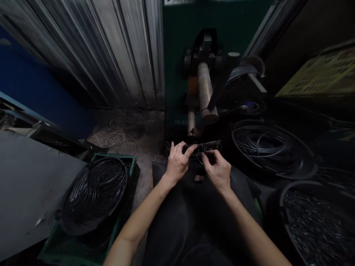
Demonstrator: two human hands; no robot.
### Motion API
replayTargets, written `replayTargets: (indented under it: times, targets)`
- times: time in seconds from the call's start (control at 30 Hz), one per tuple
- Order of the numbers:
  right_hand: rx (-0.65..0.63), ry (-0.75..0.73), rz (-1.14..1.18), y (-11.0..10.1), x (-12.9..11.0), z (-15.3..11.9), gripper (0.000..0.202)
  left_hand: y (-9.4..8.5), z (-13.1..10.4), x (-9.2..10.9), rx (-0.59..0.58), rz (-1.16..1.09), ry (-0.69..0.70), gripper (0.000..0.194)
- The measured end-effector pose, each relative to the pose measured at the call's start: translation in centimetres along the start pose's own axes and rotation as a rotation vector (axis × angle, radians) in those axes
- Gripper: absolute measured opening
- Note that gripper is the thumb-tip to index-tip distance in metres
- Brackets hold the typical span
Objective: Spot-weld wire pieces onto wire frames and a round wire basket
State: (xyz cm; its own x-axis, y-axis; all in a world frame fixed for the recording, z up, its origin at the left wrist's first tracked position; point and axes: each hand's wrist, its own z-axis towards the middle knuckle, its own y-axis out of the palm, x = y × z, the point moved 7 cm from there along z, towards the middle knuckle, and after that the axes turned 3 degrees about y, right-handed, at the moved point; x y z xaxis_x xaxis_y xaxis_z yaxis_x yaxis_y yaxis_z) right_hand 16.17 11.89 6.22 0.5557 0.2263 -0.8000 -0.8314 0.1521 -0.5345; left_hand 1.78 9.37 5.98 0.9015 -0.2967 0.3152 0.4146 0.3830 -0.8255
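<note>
Between my two hands is a wire frame [212, 146], a dark piece made of thin bent wires, held level in front of the machine's lower electrode arm [191, 122]. My left hand [179, 162] grips its left part, thumb toward the middle and fingers over the top. Near its right half, my right hand [219, 168] is closed in a pinch at the lower edge. Whether a small loose piece sits in that pinch is hidden. Above stands the thicker upper arm [206, 92] of the green machine [177, 48].
Left, a black basin [94, 195] of wire rings rests on a green crate [130, 159]. On the right are a basin of wire hoops [266, 147] and a tub of small metal pieces [318, 225]. A dark cloth [177, 221] covers my lap. Wire scraps litter the floor [144, 144].
</note>
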Motion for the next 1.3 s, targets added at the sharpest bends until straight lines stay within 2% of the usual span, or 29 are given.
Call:
replayTargets:
  times: [0.23, 0.63, 0.87, 1.17, 1.3]
  targets:
    - [0.012, -0.048, -0.030, 0.7, -0.5, 1.1, 0.027, 0.4, 0.5, -1.2, 0.052, -0.002, -0.003, 0.064]
    - [0.025, -0.086, -0.043, 1.4, 0.0, 2.0, 0.025, 1.6, 1.1, -2.0, 0.098, 0.002, 0.012, 0.059]
    - [0.032, -0.114, -0.045, 2.0, 0.2, 2.6, 0.025, 2.1, 1.7, -2.7, 0.079, 0.007, 0.017, 0.058]
    - [0.093, -0.184, -0.019, 2.1, 0.5, 2.7, 0.023, 2.0, 2.0, -3.0, 0.154, 0.048, 0.044, 0.051]
    - [0.082, -0.141, 0.033, 2.5, 1.0, 2.7, 0.024, 1.9, 2.0, -3.0, 0.152, 0.068, 0.046, 0.048]
